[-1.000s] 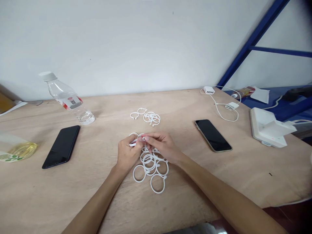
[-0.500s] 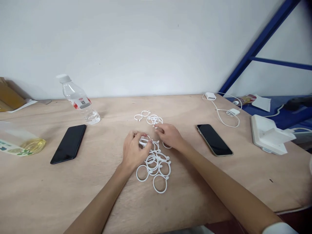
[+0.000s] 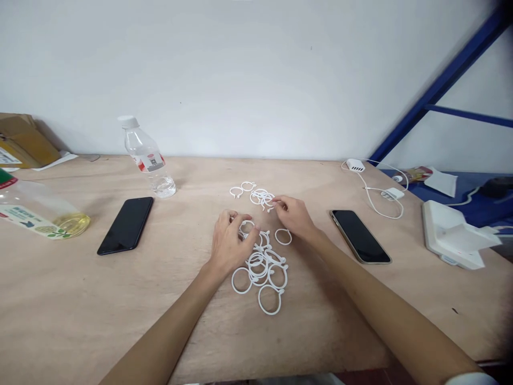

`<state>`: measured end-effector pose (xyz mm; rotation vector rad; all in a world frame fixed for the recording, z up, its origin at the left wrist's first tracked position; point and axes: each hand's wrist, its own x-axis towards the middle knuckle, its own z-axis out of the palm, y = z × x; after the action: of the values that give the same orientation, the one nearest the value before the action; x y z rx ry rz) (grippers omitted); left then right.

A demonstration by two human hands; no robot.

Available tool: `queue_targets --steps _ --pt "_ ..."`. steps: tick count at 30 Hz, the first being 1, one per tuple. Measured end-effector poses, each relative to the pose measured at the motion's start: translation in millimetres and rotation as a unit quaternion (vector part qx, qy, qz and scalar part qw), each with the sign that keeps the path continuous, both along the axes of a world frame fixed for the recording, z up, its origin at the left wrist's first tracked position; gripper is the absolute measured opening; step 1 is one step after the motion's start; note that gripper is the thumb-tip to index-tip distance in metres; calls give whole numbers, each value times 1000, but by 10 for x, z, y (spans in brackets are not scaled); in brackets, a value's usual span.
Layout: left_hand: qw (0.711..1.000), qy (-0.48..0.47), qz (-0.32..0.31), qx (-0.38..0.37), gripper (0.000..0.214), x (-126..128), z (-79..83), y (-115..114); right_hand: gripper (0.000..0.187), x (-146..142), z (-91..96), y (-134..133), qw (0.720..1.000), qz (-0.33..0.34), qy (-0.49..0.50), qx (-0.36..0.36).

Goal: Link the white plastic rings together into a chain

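Note:
Several white plastic curtain rings with small eyelets lie in a loose heap (image 3: 257, 266) in front of me. At the far left end of this heap, my left hand (image 3: 232, 240) curls its thumb and index finger around a white ring (image 3: 245, 229), shut on it. My right hand (image 3: 295, 216) has its bent fingertips at the right edge of a smaller ring cluster (image 3: 260, 197); they look slightly apart, with no ring plainly between them. A single ring (image 3: 283, 237) lies just under that hand. Two more rings (image 3: 242, 188) lie left of the cluster.
A dark phone (image 3: 126, 225), a water bottle (image 3: 148, 155) and an oil bottle (image 3: 44, 214) are on the left, with a cardboard box (image 3: 28, 140) behind. On the right are another phone (image 3: 359, 236), a white charger with cable (image 3: 355, 165) and a white stand (image 3: 452, 235).
My right hand has drawn slightly right, away from the small cluster, uncovering the single ring. My left hand keeps about the same place over its ring. The view has turned a little left.

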<state>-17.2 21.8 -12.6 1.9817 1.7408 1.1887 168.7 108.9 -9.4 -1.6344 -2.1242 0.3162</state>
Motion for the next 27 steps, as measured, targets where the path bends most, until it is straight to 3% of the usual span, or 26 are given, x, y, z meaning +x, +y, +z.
queue_targets --steps 5,14,24,27 --pt "1000 -1 3 5 23 -2 3 -3 35 13 23 218 997 -69 -22 -32" --pt "1000 -12 -5 -3 23 -4 3 -1 24 -68 126 300 994 -103 -25 -22" --pt "1000 -18 -9 -3 21 -9 6 1 25 63 334 307 979 -142 143 -23" --pt "1000 -18 -9 -6 21 -12 9 2 17 24 402 171 942 -134 305 -39"
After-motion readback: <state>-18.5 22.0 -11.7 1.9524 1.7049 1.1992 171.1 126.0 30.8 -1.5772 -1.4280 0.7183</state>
